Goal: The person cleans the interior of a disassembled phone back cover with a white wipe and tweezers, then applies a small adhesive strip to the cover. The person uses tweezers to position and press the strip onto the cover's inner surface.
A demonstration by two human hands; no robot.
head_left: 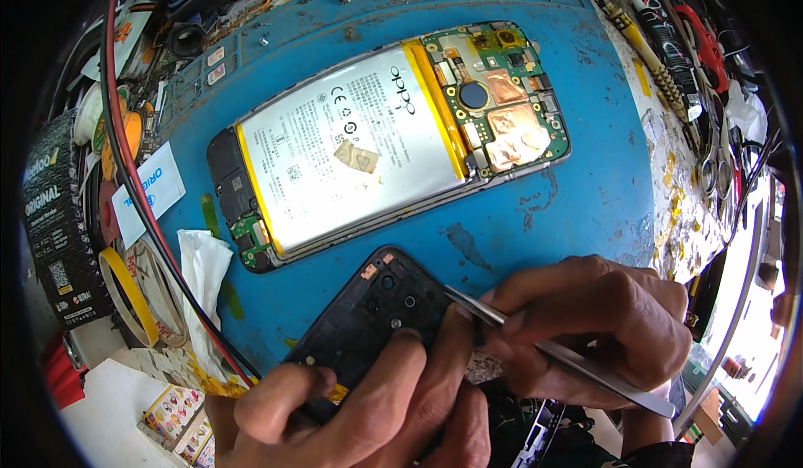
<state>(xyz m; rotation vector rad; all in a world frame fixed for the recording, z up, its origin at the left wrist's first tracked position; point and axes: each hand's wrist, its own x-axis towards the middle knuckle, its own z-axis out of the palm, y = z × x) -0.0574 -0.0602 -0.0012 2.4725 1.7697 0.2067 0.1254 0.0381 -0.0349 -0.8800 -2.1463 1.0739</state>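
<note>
My left hand (376, 401) is closed around a black phone back cover (339, 326), tilted near the mat's front edge with its inner side and camera holes showing. Pinched in my right hand (598, 326) is a pair of metal tweezers (577, 366), their tip at the cover's right edge beside my left fingers. Whether the tips grip anything is too small to tell. Beyond the cover lies an opened phone (556, 146) with a big silver battery (335, 150) in its middle. Its green circuit board (456, 62) with copper patches is at the right end, and a black module (230, 171) at the left.
A blue work mat (602, 209) lies beneath the phone. Red and black cables (138, 188) cross the left side, near a yellow tape roll (127, 296) and a crumpled white wrapper (203, 276). Scissors (715, 167) and other tools crowd the right edge.
</note>
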